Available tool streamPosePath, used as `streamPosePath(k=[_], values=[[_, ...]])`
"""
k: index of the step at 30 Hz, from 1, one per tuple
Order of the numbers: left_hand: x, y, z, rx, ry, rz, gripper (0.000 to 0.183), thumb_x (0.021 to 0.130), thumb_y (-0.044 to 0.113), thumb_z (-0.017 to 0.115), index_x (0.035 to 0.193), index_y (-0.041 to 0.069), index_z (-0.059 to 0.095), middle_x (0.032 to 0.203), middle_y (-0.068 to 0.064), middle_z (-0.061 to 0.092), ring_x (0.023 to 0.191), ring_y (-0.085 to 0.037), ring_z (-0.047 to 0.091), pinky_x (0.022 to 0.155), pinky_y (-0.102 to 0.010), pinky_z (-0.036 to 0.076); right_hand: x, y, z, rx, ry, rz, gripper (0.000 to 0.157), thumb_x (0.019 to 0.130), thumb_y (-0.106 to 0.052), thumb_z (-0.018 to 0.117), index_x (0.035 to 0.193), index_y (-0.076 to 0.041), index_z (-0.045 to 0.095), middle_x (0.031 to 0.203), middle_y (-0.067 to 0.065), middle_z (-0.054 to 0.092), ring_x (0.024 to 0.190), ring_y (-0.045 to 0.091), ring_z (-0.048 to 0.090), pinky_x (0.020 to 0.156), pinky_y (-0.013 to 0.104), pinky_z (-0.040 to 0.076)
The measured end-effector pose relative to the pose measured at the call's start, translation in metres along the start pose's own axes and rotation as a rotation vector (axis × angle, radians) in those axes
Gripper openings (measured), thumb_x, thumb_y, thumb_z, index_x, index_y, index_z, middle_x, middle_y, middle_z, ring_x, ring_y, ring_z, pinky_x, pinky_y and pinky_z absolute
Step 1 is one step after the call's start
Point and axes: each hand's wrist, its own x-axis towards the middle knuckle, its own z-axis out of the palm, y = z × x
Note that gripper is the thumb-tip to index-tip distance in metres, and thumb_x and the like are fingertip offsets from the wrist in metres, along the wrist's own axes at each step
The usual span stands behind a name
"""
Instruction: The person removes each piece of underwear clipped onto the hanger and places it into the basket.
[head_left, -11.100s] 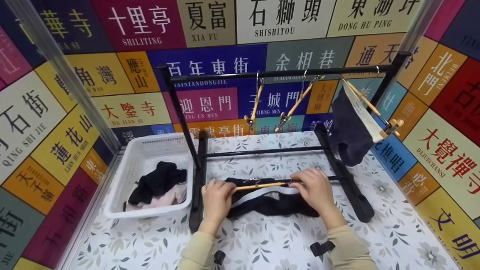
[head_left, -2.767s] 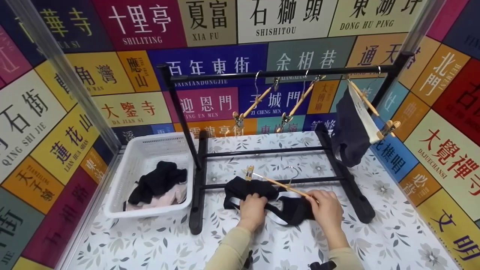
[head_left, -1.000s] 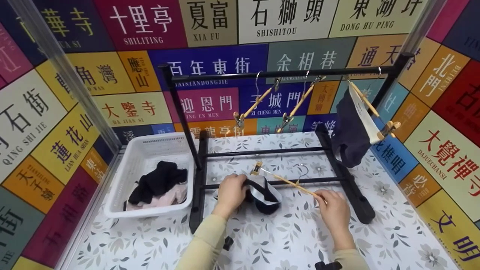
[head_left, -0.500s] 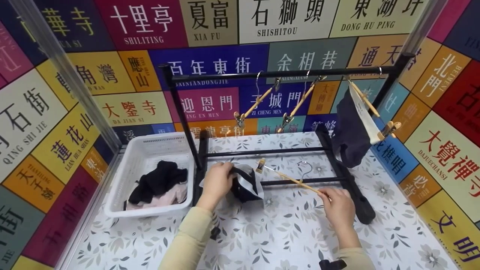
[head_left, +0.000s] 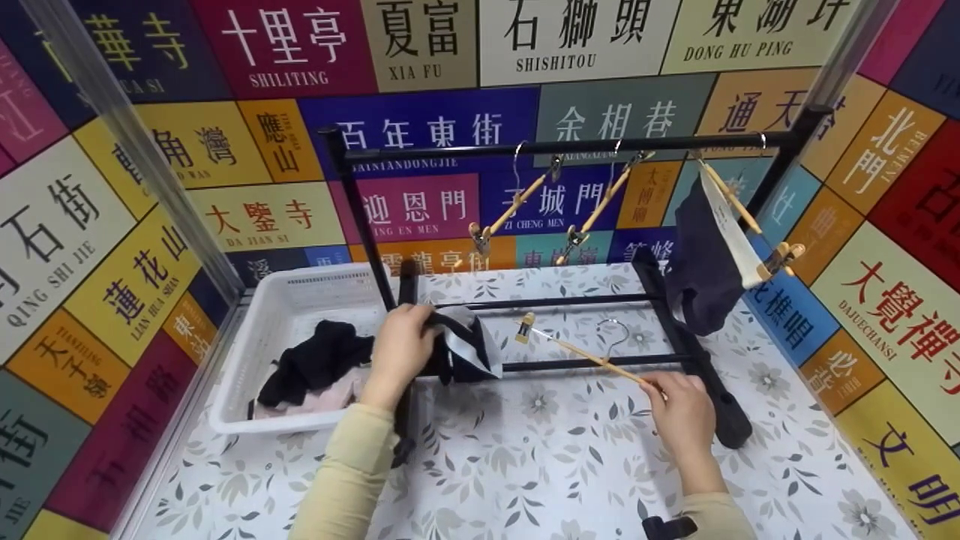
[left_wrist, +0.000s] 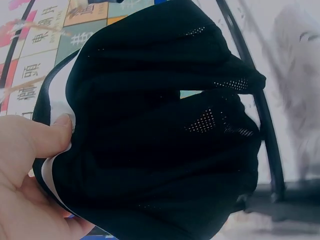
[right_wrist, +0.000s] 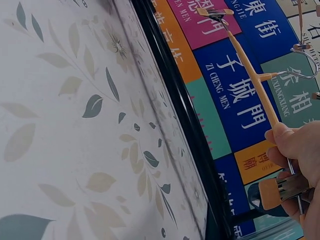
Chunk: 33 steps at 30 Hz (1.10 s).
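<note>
My left hand (head_left: 403, 339) pinches the white waistband of a pair of black shorts (head_left: 469, 346) just right of the basket. In the left wrist view the shorts (left_wrist: 150, 110) spread out from the thumb, with two leg openings and small mesh patches. My right hand (head_left: 681, 414) grips one end of a wooden clip hanger (head_left: 592, 357), held at a slant with its hook up. A wooden clip (right_wrist: 215, 12) at the hanger's far end has nothing in it. The other clip (right_wrist: 280, 192) sits by my right fingers.
A white basket (head_left: 225, 382) with black and pink clothes stands at left. On the black rack's top bar (head_left: 570, 146) hang two bare clip hangers and a dark garment (head_left: 705, 259) with a pale waistband. The rack's lower bars (head_left: 555, 302) cross behind my hands.
The shorts have come away from the hanger; my left hand has carried them left and up toward the basket. My right hand has shifted slightly right and down, still holding the hanger.
</note>
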Motion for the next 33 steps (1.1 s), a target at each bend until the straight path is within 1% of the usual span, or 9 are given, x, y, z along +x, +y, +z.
streamPosePath(k=[5, 10, 15, 18, 22, 27, 33], values=[[0.004, -0.010, -0.019, -0.011, 0.026, -0.025, 0.016, 0.084, 0.009, 0.076, 0.098, 0.006, 0.070, 0.090, -0.016, 0.068, 0.083, -0.037, 0.065, 0.076, -0.051, 0.051, 0.004, 0.001, -0.002, -0.008, 0.010, -0.018, 0.014, 0.078, -0.008, 0.082, 0.090, -0.010, 0.075, 0.083, 0.009, 0.069, 0.079, 0.037, 0.056, 0.070, 0.047, 0.043], [0.005, -0.022, -0.040, -0.016, 0.063, -0.041, 0.013, 0.086, 0.008, 0.075, 0.097, 0.005, 0.070, 0.092, -0.016, 0.069, 0.085, -0.037, 0.065, 0.078, -0.050, 0.051, 0.009, 0.001, -0.006, -0.021, 0.001, -0.012, 0.013, 0.079, -0.009, 0.081, 0.090, -0.010, 0.074, 0.084, 0.008, 0.069, 0.080, 0.037, 0.056, 0.071, 0.048, 0.043], [0.005, -0.034, -0.058, -0.025, 0.086, -0.076, 0.016, 0.085, 0.006, 0.075, 0.100, 0.002, 0.071, 0.095, -0.019, 0.069, 0.089, -0.039, 0.064, 0.082, -0.052, 0.049, 0.013, 0.001, -0.010, -0.034, -0.002, -0.008, 0.014, 0.080, -0.010, 0.081, 0.092, -0.008, 0.075, 0.083, 0.009, 0.068, 0.079, 0.037, 0.056, 0.070, 0.048, 0.043], [0.004, -0.041, -0.067, -0.020, 0.110, -0.093, 0.017, 0.084, 0.005, 0.075, 0.099, 0.001, 0.070, 0.094, -0.021, 0.068, 0.089, -0.041, 0.063, 0.083, -0.054, 0.049, 0.015, 0.001, -0.012, -0.035, -0.002, 0.002, 0.014, 0.081, -0.011, 0.081, 0.093, -0.009, 0.075, 0.084, 0.008, 0.068, 0.080, 0.036, 0.056, 0.070, 0.048, 0.043], [0.002, -0.052, -0.078, -0.006, 0.152, -0.099, 0.015, 0.083, 0.003, 0.075, 0.097, 0.000, 0.069, 0.091, -0.022, 0.067, 0.088, -0.043, 0.063, 0.081, -0.055, 0.048, 0.017, 0.001, -0.014, -0.032, -0.005, 0.018, 0.013, 0.082, -0.011, 0.080, 0.094, -0.010, 0.075, 0.087, 0.008, 0.069, 0.081, 0.035, 0.055, 0.069, 0.050, 0.044], [-0.001, -0.067, -0.088, 0.025, 0.181, -0.116, 0.015, 0.083, 0.000, 0.073, 0.097, -0.002, 0.067, 0.091, -0.024, 0.066, 0.088, -0.045, 0.061, 0.081, -0.056, 0.046, 0.021, 0.002, -0.016, -0.034, -0.011, 0.028, 0.011, 0.084, -0.011, 0.078, 0.094, -0.010, 0.073, 0.088, 0.009, 0.068, 0.082, 0.035, 0.055, 0.069, 0.051, 0.043], [-0.008, -0.088, -0.094, 0.066, 0.199, -0.196, 0.017, 0.083, -0.001, 0.071, 0.100, -0.003, 0.067, 0.093, -0.026, 0.066, 0.090, -0.047, 0.060, 0.082, -0.057, 0.045, 0.027, 0.003, -0.020, -0.031, -0.020, 0.039, 0.010, 0.086, -0.013, 0.077, 0.095, -0.009, 0.073, 0.089, 0.010, 0.068, 0.085, 0.037, 0.055, 0.073, 0.052, 0.043]])
